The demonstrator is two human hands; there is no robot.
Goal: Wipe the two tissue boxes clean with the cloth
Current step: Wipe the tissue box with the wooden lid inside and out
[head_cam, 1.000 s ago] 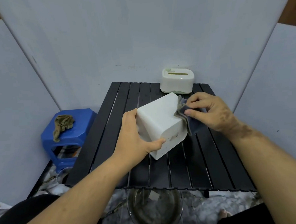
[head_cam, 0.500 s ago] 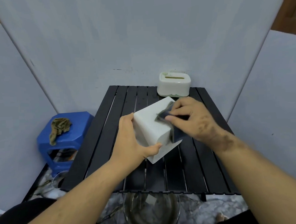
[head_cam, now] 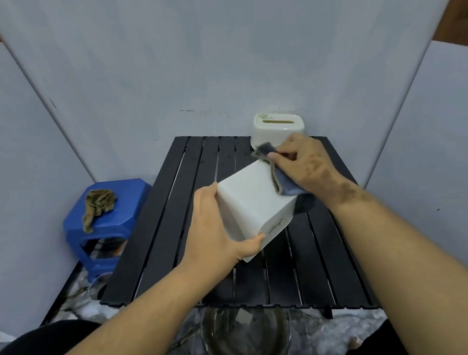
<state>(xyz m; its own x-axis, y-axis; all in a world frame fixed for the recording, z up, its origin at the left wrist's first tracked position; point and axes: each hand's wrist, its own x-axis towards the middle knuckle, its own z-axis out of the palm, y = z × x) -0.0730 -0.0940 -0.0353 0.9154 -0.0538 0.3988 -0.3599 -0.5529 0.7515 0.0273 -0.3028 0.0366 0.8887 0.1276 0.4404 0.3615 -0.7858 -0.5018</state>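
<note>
White tissue box [head_cam: 252,203] tilted above the black slatted worktop [head_cam: 160,235].
Left hand [head_cam: 216,229] clasped it; right hand [head_cam: 305,165] pinched a blue-grey cloth [head_cam: 286,185] against its top.

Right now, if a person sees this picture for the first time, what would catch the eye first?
Probably the white box, tilted above the middle of the black table: the left hand grips its near corner while the right hand presses a dark cloth on its upper face. Next, the blue stool at left with a brown rag on it.
</note>
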